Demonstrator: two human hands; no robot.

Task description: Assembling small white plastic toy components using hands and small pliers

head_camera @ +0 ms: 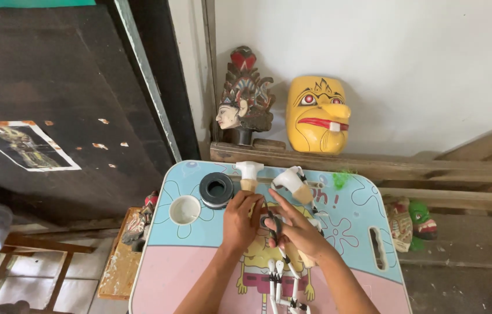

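My left hand [240, 220] and my right hand [297, 228] meet over the middle of a small pink and blue cartoon-print table [193, 279]. Together they grip a small black-and-white painted piece [270, 224], mostly hidden by the fingers. A thin dark stick runs down between the hands; I cannot tell which hand holds it. Several white sticks with black bands [284, 282] lie on the table just below the hands. Two wooden pieces with white-painted tops [249, 172] [292, 181] stand behind the hands.
A black ring-shaped pot [217, 189] and a round white cup recess [185, 210] sit at the table's left. Against the wall stand a yellow mask [317, 114] and a crowned carved head [245, 99]. A green mask [423, 221] lies right; a dark board [54, 87] leans left.
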